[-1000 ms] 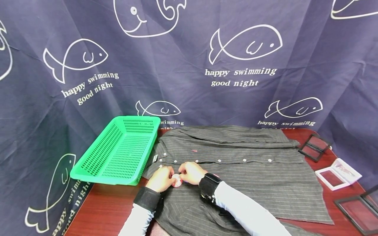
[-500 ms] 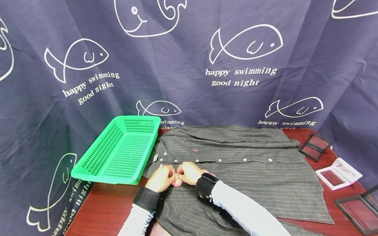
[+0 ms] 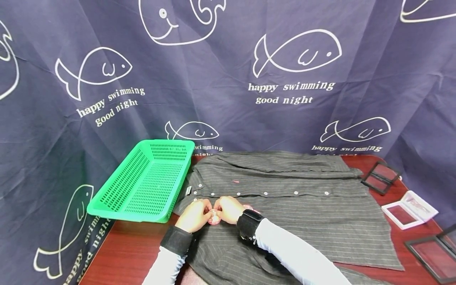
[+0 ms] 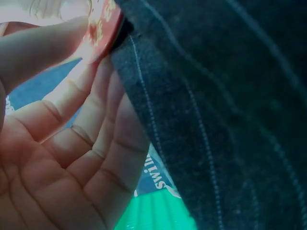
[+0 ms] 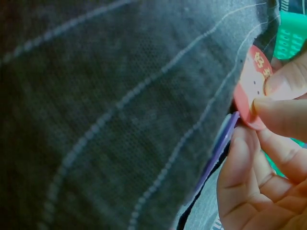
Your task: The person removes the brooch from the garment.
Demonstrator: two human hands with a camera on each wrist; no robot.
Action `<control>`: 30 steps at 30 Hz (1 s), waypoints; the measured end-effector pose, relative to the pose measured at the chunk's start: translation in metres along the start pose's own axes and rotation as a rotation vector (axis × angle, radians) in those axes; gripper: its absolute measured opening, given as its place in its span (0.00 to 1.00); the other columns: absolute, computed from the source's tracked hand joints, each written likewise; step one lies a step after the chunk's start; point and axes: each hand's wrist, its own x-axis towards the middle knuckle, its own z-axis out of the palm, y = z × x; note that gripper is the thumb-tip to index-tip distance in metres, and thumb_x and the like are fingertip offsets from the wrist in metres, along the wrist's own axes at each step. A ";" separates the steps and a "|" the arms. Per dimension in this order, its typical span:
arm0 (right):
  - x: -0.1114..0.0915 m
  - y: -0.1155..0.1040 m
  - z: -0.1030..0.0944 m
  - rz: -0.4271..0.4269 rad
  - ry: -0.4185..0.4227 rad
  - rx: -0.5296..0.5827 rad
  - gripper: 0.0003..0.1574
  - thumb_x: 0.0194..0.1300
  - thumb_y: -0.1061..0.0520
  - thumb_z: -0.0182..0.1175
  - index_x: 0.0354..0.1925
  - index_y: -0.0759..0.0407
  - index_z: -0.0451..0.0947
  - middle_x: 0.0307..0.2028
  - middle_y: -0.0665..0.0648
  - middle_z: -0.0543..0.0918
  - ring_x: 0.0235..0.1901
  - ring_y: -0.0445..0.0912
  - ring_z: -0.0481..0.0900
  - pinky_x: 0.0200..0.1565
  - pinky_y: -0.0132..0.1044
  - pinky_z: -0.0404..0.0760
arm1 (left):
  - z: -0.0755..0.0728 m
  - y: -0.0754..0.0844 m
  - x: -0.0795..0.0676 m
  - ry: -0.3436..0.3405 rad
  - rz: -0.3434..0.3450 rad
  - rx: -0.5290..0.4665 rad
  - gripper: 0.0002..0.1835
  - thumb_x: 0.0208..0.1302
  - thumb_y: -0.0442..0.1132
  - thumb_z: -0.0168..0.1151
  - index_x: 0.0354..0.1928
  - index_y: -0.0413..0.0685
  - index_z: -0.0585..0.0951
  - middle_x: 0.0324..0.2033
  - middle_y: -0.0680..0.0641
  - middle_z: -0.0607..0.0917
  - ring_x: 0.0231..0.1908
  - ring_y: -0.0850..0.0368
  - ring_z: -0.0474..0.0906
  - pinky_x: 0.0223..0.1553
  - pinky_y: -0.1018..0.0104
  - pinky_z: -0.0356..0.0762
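Observation:
A round red and white badge (image 3: 214, 217) lies at the chest part of a dark grey striped button shirt (image 3: 303, 229). My left hand (image 3: 194, 215) pinches the badge's left side, thumb on its face. From the other side my right hand (image 3: 229, 209) pinches it too. In the right wrist view, yellow characters and a pale cartoon figure show on the badge (image 5: 252, 88), against the shirt cloth (image 5: 120, 96). The left wrist view shows the badge's red edge (image 4: 103, 33) near the fabric. Its back is hidden. A purple-edged item (image 5: 218, 148) sits by the cloth below.
A green plastic basket (image 3: 165, 215) stands left on the red-brown table (image 3: 124, 253). Beside my right wrist a reddish round item (image 3: 248, 207) partly shows on the shirt. Dark-framed cases (image 3: 381, 178) and a white-pink case (image 3: 409, 209) lie at right. A fish-print curtain (image 3: 213, 91) hangs behind.
Both hands have stayed at nearly the same spot on the badge. My right hand has shifted slightly left, uncovering more of the reddish item beside its wrist. The badge's tilt differs slightly.

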 end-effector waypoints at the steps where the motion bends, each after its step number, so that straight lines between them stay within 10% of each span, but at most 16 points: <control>1: 0.000 0.000 0.000 -0.002 0.001 0.002 0.02 0.55 0.63 0.66 0.27 0.61 0.84 0.22 0.54 0.81 0.25 0.45 0.75 0.29 0.34 0.71 | 0.000 -0.001 0.000 -0.002 -0.002 -0.008 0.09 0.55 0.37 0.69 0.25 0.52 0.76 0.22 0.55 0.77 0.24 0.63 0.72 0.26 0.70 0.68; 30: -0.006 0.001 -0.001 -0.236 0.210 -0.184 0.06 0.49 0.63 0.69 0.24 0.57 0.80 0.25 0.51 0.79 0.27 0.43 0.79 0.33 0.31 0.77 | -0.012 -0.004 -0.001 0.018 0.002 0.005 0.08 0.62 0.45 0.66 0.28 0.51 0.83 0.25 0.55 0.82 0.27 0.61 0.78 0.31 0.67 0.75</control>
